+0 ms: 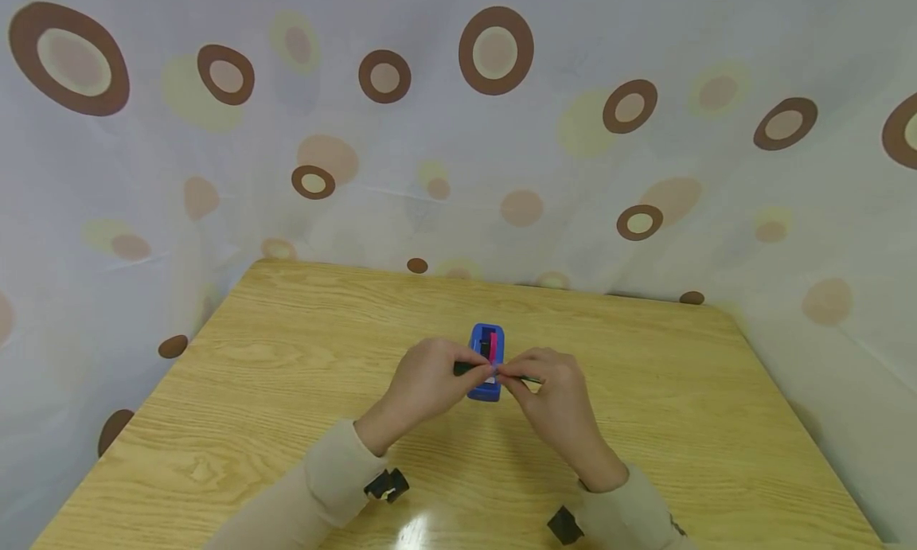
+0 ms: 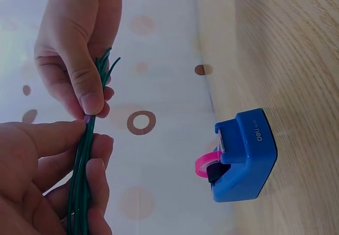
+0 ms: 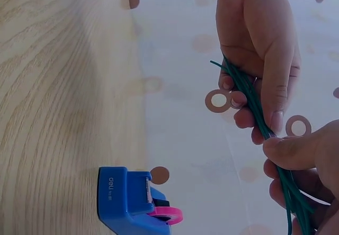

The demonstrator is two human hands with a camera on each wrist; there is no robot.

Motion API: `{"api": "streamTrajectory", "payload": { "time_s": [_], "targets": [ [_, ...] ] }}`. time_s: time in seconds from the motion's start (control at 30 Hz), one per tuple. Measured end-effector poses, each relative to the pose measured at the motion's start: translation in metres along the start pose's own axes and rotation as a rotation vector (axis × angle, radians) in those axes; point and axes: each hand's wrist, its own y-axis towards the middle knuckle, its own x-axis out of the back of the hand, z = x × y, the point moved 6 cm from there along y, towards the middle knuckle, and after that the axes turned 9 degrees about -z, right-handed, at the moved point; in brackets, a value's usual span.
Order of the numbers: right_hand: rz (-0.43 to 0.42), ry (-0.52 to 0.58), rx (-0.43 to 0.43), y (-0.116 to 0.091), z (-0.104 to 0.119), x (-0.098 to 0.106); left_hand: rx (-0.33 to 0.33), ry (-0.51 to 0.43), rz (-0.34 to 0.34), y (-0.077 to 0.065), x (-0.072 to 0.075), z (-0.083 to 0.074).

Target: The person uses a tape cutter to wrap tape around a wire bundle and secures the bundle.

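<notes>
Both hands grip one bundle of thin green wire-like strands [image 2: 79, 192], which hold together side by side with loose ends splaying out. My left hand [image 1: 430, 379] has its thumb and fingers round one half. Close beside it, my right hand [image 1: 555, 395] pinches the other half, the fingertips of both hands meeting near the bundle's middle. A small purplish band of tape [image 2: 89, 118] shows between them in the left wrist view. In the head view the hands are over a blue tape dispenser [image 1: 486, 395] that carries a pink tape roll [image 2: 204, 164].
The dispenser stands on a light wood-grain table [image 1: 286, 359]. A pale cloth [image 1: 430, 136] printed with brown rings and dots hangs behind and along the table's sides. Black straps [image 1: 387, 485] sit at the cuffs of the beige sleeves [image 1: 337, 470].
</notes>
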Motion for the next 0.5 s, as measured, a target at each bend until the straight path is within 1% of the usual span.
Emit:
{"api": "streamTrajectory", "payload": {
  "time_s": [0.13, 0.27, 0.43, 0.5],
  "targets": [
    [-0.021, 0.012, 0.03, 0.002, 0.005, 0.004, -0.009, 0.004, -0.008, -0.001, 0.003, -0.005],
    [-0.031, 0.022, 0.037, 0.004, 0.009, 0.008, -0.037, 0.019, -0.025, -0.002, 0.006, -0.01],
    [-0.043, 0.032, 0.035, 0.005, 0.013, 0.012, -0.097, 0.057, -0.066, -0.003, 0.012, -0.019],
    [-0.047, 0.039, 0.029, 0.005, 0.014, 0.013, -0.144, 0.08, -0.096, -0.005, 0.014, -0.023]
  ]
}}
